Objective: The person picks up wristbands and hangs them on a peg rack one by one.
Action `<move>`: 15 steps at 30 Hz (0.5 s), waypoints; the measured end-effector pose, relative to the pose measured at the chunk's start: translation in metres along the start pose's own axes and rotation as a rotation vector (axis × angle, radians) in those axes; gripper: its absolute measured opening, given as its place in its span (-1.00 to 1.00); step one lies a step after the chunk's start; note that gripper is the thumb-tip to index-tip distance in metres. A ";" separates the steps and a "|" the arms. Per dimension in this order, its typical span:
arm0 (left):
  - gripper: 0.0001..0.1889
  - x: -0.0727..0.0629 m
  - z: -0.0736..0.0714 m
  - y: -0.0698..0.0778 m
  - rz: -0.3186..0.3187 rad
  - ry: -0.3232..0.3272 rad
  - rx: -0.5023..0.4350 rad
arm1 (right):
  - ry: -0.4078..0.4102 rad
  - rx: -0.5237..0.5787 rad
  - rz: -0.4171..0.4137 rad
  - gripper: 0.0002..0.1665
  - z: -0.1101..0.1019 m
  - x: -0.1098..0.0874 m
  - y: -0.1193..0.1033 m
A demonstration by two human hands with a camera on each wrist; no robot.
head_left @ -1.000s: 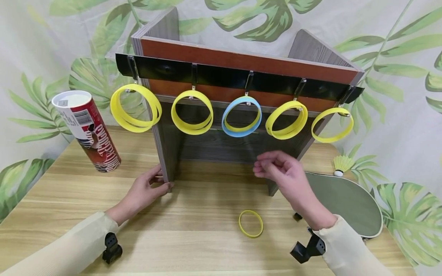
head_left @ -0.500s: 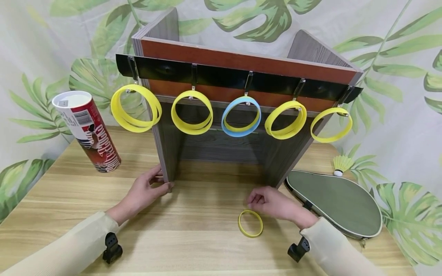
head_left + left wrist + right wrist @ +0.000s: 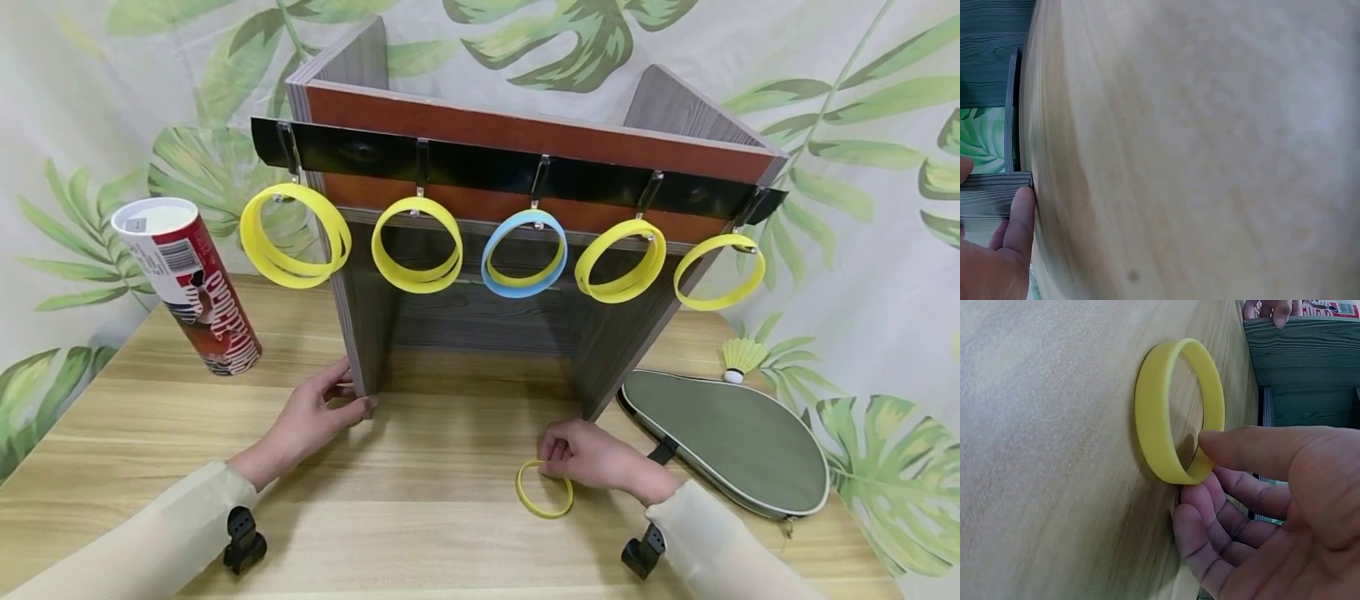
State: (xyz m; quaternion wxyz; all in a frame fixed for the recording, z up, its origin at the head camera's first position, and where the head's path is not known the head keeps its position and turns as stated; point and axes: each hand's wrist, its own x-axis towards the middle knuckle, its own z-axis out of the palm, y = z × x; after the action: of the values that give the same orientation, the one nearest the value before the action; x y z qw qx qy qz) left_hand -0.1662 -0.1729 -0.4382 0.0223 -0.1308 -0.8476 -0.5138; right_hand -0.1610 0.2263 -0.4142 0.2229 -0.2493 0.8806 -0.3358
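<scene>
My right hand (image 3: 592,454) is low over the table, pinching a yellow silicone wristband (image 3: 520,487) at its far edge. In the right wrist view the thumb reaches inside the wristband (image 3: 1152,412) and the fingertips are against its outside; the band still stands on the wood. My left hand (image 3: 307,425) holds the foot of the left side panel of a grey wooden shelf (image 3: 371,333), thumb in front and fingers behind. Along the shelf's black hook strip (image 3: 480,167) hang several yellow wristbands (image 3: 417,287), with a blue wristband (image 3: 525,290) on the middle hook.
Left of the shelf a red and white snack can (image 3: 210,300) stands on the wooden table (image 3: 420,542). A green racket case (image 3: 735,442) lies to the right, with a yellow shuttlecock (image 3: 742,357) behind it. Leaf-patterned cloth (image 3: 862,83) covers the background.
My right hand has come down from in front of the shelf to the table and taken hold of the loose wristband's edge. The left hand stays on the panel.
</scene>
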 end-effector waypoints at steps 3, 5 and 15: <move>-0.36 -0.001 0.000 -0.001 0.003 0.004 0.001 | -0.003 -0.010 0.003 -0.92 0.000 0.001 0.000; -0.35 -0.001 0.000 -0.002 -0.001 0.007 -0.001 | -0.015 0.013 0.012 -0.92 -0.001 0.001 -0.001; -0.34 0.000 0.001 -0.002 -0.007 0.000 -0.013 | -0.174 0.267 0.057 -0.81 -0.005 -0.003 -0.003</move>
State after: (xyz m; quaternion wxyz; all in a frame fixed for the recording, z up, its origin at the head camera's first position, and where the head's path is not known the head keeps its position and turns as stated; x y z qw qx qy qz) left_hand -0.1669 -0.1726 -0.4399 0.0199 -0.1280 -0.8446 -0.5195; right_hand -0.1603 0.2288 -0.4079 0.3388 -0.2203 0.8123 -0.4205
